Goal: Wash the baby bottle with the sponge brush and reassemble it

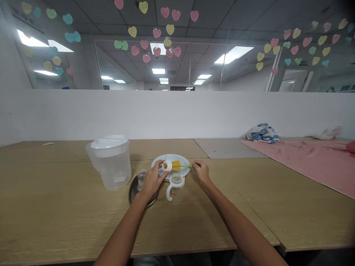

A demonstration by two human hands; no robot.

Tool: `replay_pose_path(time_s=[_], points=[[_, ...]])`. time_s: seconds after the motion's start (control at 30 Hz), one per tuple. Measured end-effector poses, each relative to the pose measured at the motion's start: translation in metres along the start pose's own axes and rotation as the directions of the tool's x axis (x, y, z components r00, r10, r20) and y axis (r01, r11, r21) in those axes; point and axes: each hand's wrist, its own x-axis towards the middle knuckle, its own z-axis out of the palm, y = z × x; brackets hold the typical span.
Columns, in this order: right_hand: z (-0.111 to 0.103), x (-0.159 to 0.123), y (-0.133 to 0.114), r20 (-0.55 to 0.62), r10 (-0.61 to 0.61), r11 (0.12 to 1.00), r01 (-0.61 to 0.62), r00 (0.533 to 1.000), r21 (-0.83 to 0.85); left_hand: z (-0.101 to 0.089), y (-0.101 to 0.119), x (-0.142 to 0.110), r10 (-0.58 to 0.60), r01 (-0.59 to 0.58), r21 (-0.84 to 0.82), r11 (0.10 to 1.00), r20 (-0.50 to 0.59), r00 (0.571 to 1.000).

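Tbl (69, 210): L grip (151, 180), ring (170, 165); R grip (202, 172), brush (176, 165).

No wording legible with certainty. Far, on heart-shaped notes (143, 7): faint writing, too small to read. Far right, behind or on glass (321, 83): blurred characters (347, 88), cut off. Left, on pitcher (115, 164): pale label (119, 179), unreadable.

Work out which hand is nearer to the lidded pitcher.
Left. The left hand is slightly right of the pitcher; the right hand is farther right, past the plate.
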Motion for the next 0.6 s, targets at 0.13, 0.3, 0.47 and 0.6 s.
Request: replay_pose_path(time_s=[0.13,0.3,0.47,0.6], points=[[0.001,-0.001,0.002,0.005,0.003,0.999,-0.004,1.0,0.036,-0.001,0.006,-0.001,0.023,-0.023,0.015,1.0,0.046,0.999],[0.0,-0.002,0.005,-0.019,0.01,1.0,-0.01,1.0,0.028,-0.003,0.005,-0.001,0.021,-0.009,0.093,0.996,-0.13,0.991],[-0.003,-0.001,0.011,-0.074,0.033,0.999,-0.034,0.997,-0.021,-0.017,-0.015,-0.003,-0.047,0.102,0.107,0.989,-0.425,0.904],[-0.003,0.0,0.014,-0.079,0.037,0.998,-0.041,0.996,-0.05,-0.033,-0.033,-0.018,-0.057,0.133,0.177,0.975,-0.379,0.924]])
